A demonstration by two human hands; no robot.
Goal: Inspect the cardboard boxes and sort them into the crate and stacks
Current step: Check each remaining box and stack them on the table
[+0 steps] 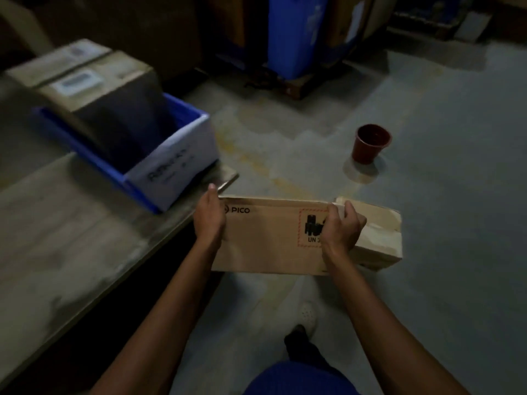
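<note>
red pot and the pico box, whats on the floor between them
Nothing stands there: the head view shows only bare, stained floor between the red pot and the PICO box.

You hold a long, flat brown box (pixel 268 240) level above the floor, just off the table (pixel 71 223) corner. Its broad face is turned up to you, printed with "PICO" at the left and a red dashed warning label toward the right. Its right end looks crumpled, with a flap standing open. Your left hand (pixel 211 218) grips the left end and your right hand (pixel 340 226) curls over the far edge near the label. The blue crate (pixel 137 181) sits on the table to your left, with a white handwritten sheet on its near end. Two taller boxes (pixel 94 84) stand side by side in it, with white labels on top.
</note>
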